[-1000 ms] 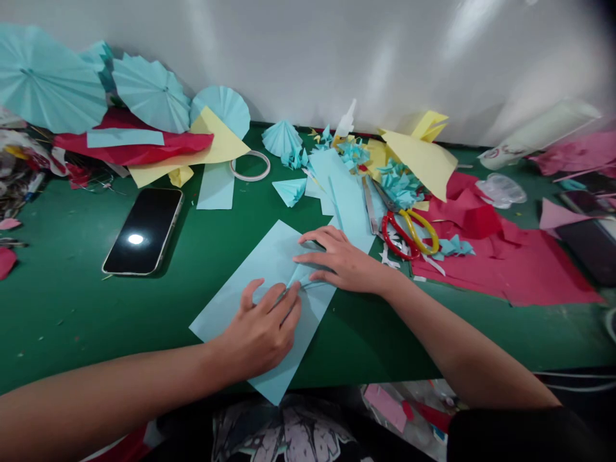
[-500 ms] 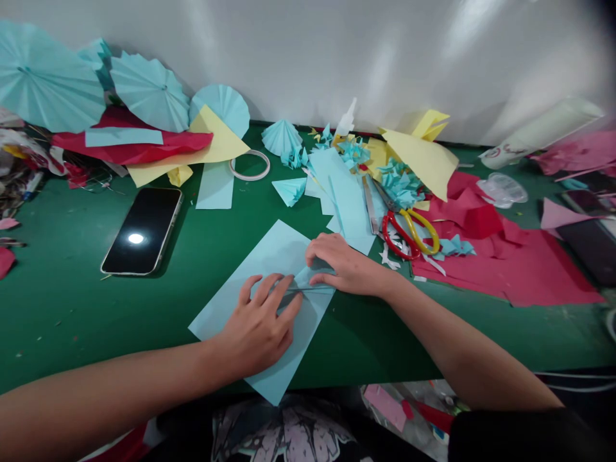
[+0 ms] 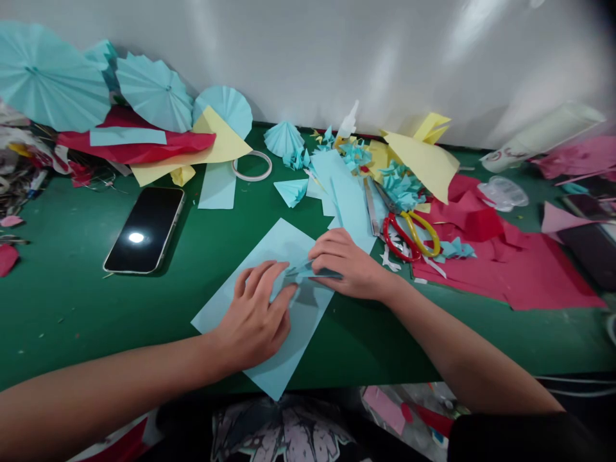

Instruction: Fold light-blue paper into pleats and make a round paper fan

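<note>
A large light-blue paper sheet (image 3: 231,295) lies turned cornerwise on the green table. Over it, both hands grip a smaller folded piece of light-blue paper (image 3: 303,271). My left hand (image 3: 257,314) pinches its left end between thumb and fingers. At the other end, my right hand (image 3: 344,263) is closed round the paper with fingers curled. The folded paper is raised a little from the sheet, and much of it is hidden by the fingers.
A phone (image 3: 145,231) lies left on the green table (image 3: 77,321). Right of the sheet are scissors (image 3: 411,234), blue paper strips (image 3: 346,199) and red paper (image 3: 539,269). Behind are a tape roll (image 3: 251,166), a glue bottle (image 3: 347,122) and pleated blue paper fans (image 3: 156,90).
The folded paper has been lifted and tilted off the sheet. My right hand has closed further round its end, while my left hand has shifted slightly.
</note>
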Motion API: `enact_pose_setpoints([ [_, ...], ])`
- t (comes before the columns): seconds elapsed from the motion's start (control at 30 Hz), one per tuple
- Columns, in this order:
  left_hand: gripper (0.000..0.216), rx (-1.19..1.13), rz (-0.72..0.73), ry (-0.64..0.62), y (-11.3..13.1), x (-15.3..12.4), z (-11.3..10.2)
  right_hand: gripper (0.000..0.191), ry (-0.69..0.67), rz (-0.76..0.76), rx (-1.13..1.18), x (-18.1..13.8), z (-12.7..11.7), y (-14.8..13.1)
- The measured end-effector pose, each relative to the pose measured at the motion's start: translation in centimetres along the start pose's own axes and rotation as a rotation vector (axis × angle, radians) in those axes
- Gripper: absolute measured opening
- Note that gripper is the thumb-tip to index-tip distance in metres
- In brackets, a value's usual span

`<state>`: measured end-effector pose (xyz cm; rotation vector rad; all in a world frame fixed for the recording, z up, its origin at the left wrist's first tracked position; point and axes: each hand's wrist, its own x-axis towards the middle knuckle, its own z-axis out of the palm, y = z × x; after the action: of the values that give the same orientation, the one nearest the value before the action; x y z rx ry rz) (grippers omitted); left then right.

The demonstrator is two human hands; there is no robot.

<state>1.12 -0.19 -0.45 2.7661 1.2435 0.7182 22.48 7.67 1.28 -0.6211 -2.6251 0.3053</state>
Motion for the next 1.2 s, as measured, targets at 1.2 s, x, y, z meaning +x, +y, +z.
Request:
enact_pose_setpoints([
  [1.2,0.034,0.041,0.1,-0.141,-0.1,0.1,0.3,0.022,0.005,-0.057,0.033,-0.9,1.5,1.4],
])
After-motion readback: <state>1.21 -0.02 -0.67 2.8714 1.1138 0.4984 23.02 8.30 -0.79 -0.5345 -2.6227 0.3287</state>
